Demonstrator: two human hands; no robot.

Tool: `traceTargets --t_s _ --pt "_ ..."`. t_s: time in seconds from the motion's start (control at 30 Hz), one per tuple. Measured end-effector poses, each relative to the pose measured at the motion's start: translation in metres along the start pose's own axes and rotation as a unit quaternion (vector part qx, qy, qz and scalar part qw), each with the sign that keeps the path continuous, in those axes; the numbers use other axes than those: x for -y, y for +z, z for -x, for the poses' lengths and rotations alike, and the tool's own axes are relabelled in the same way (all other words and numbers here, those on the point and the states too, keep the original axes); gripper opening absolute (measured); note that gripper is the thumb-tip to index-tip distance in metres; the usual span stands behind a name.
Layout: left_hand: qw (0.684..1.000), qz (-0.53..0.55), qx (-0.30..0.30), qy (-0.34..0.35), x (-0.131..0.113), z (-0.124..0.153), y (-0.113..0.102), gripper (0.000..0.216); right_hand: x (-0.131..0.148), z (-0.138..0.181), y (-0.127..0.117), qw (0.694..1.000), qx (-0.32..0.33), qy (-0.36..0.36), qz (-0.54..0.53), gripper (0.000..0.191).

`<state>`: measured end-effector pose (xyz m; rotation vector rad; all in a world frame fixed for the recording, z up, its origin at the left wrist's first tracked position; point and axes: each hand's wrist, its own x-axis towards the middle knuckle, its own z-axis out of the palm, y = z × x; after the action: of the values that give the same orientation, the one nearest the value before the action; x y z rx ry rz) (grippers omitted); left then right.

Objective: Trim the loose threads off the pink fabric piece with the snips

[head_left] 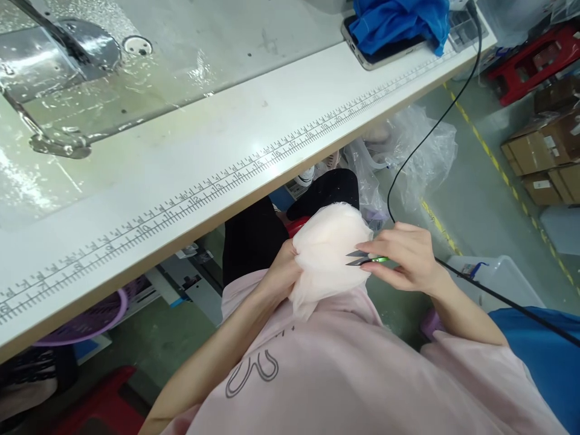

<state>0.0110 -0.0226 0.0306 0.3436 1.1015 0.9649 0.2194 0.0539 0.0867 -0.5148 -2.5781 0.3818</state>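
A pale cream, sheer-looking piece of fabric (333,248) is bunched above my lap, below the table's front edge. My left hand (286,269) grips it along its left side, with the fingertips hidden behind the cloth. In my right hand (403,258) is a pair of thread snips (362,260) with dark pointed blades and a bit of green at the handle. The blades stand apart and point left, in front of the fabric's right part. Whether they touch the cloth I cannot tell.
The white table edge (217,208) carries a printed ruler. Sewing machine parts (58,54) stand at upper left. A phone (362,54) lies under a blue cloth (399,24). A black cable (435,130) hangs at right. Cardboard boxes (544,145) and plastic bags (417,151) sit beyond.
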Motion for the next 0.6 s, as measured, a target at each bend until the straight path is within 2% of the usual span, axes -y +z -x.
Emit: traceTargets --t_s 0.17,0.43,0.6 --pt "1.000 0.026 0.001 -0.005 -0.0019 0.0010 0.0014 0.023 0.0050 -0.0024 0.0027 1.000 0.014 -0.016 0.015 0.023" --pt "1.000 0.019 0.016 0.005 -0.0001 0.0007 -0.0008 0.017 0.0086 -0.0089 0.0081 0.998 -0.004 -0.031 0.047 0.023" --pt "1.000 0.007 0.000 0.015 0.0029 -0.0016 -0.0013 0.019 0.0107 -0.0079 0.0080 0.997 -0.014 -0.036 0.068 0.022"
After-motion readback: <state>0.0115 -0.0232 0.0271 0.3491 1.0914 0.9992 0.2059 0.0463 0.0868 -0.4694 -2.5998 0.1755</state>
